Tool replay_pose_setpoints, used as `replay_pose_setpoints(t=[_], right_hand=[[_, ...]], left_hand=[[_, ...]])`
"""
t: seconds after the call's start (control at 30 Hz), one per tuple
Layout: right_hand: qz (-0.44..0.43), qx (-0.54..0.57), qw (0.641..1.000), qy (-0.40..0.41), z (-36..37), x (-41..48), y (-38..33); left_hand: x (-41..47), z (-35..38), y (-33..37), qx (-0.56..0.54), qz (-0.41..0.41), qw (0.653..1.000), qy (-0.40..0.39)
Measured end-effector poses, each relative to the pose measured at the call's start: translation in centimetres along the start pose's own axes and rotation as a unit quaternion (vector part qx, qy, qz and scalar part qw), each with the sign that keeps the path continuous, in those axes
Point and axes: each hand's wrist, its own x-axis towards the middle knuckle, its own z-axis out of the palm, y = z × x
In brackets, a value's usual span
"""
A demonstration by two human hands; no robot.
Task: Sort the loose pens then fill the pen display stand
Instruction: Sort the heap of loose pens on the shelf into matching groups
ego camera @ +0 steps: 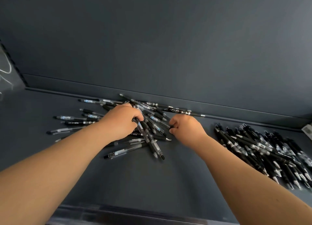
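left hand point(121, 121): fingers curled round bundle of pens point(148, 140) | right hand point(187, 130): fingers pinch end of one pen point(164, 123)

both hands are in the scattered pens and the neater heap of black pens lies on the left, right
No: the head view shows the neater heap on the right, not left. Left hand and right hand are in the scattered pens.

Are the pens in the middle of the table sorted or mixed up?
Mixed up: the middle pens cross each other at many angles, while the right pens lie close together, mostly pointing one way.
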Motion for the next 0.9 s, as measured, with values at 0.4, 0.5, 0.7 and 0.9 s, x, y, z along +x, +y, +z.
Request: replay_pose_setpoints(t=[0.4, 0.5, 0.7, 0.9], right_hand=[[0.046, 0.050, 0.998, -0.003, -0.22, 0.35, -0.12], [0.057, 0.059, 0.996, -0.020, -0.04, 0.30, -0.29], [0.067, 0.060, 0.995, -0.040, -0.17, 0.21, -0.14], [0.085, 0.101, 0.991, -0.029, -0.54, -0.32, 0.55]], left_hand=[[0.76, 0.61, -0.12, 0.046, 0.066, 0.997, -0.003], [0.75, 0.72, -0.10, 0.051, 0.079, 0.996, -0.008], [0.95, 0.72, -0.24, 0.050, 0.089, 0.995, -0.011], [0.74, 0.59, -0.47, 0.041, 0.091, 0.995, -0.030]])
